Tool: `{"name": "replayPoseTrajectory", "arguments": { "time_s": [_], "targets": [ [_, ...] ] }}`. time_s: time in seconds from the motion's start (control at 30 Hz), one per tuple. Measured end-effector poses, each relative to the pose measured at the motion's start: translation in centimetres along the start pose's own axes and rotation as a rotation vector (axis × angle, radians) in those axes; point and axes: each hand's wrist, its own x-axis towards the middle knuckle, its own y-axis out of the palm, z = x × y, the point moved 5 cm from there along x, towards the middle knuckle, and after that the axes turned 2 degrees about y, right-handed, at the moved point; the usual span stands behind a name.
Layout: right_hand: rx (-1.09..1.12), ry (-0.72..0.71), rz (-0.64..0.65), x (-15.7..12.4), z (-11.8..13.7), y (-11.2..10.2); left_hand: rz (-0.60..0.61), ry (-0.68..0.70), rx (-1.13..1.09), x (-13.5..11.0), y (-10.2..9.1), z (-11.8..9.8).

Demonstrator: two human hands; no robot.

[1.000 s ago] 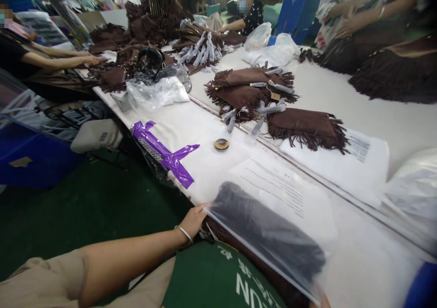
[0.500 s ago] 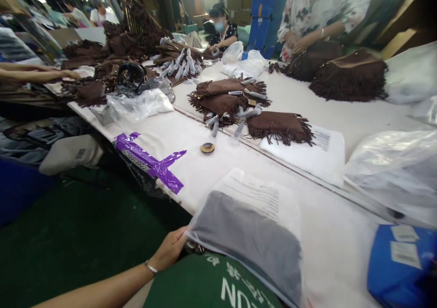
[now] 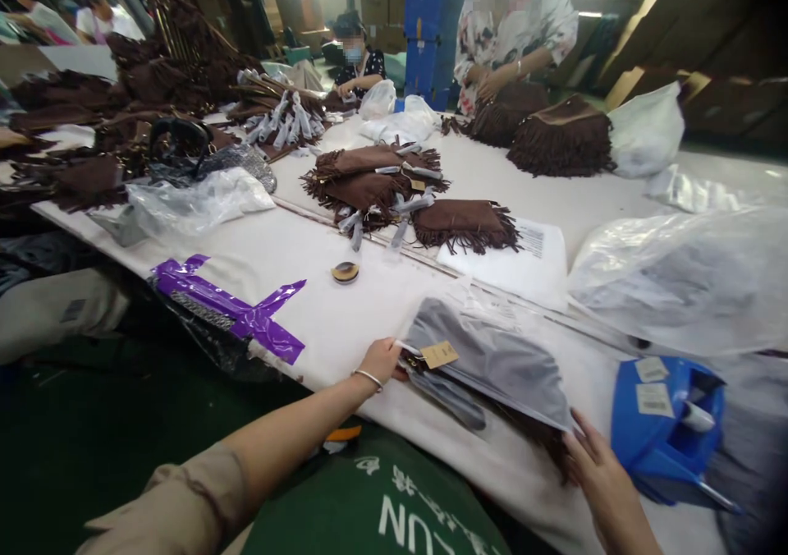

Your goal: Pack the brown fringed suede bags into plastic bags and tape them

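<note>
Head view, left to right: the left hand pinches one end of a clear plastic bag lying on the white table, its long axis sloping down rightward (brown tag unreadable); the open right hand rests just beside the far corner.

Clear zip bag shifted up the worktop and turned, now lying across the printed sheet. Kraft hang tag newly showing at the bag's left corner, left hand now closed there. Right hand newly in view, fingers spread just beside the brown fringe newly protruding at the lower edge.
</note>
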Motion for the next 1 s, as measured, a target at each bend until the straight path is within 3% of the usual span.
{"name": "replayPoseTrajectory", "arguments": {
  "time_s": [0.07,0.13,0.27,0.37,0.47,0.6,0.73,0.87,1.0],
  "targets": [
    [-0.18,-0.161,-0.065,-1.2,2.0,-0.3,0.015,0.02,0.047,0.5,-0.1,0.2],
    [-0.294,-0.403,-0.076,-3.3,5.0,1.3,0.025,0.05,0.085,0.6,-0.3,0.4],
    [-0.343,-0.823,0.216,-5.5,11.3,9.6,0.032,0.102,0.159,0.2,-0.4,0.4],
    [-0.425,-0.961,0.235,-4.0,14.3,14.4,0.025,0.135,0.21,-0.2,-0.3,0.0],
    [-0.456,-1.114,0.207,-3.8,15.8,16.2,0.007,0.165,0.257,-0.5,-0.4,-0.5],
    [-0.446,-1.332,0.25,-7.2,15.7,16.3,-0.035,0.206,0.342,-0.4,-0.6,-1.3],
    [-0.436,-1.407,0.321,-9.2,14.6,16.7,-0.03,0.228,0.407,0.0,-0.6,-2.2],
    [-0.514,-1.365,0.279,-6.3,14.1,16.4,0.01,0.241,0.409,-0.2,-0.4,-2.8],
    [-0.589,-1.195,0.147,-3.6,14.2,15.6,0.012,0.219,0.387,-0.5,-0.3,-2.6]
  ]
}}
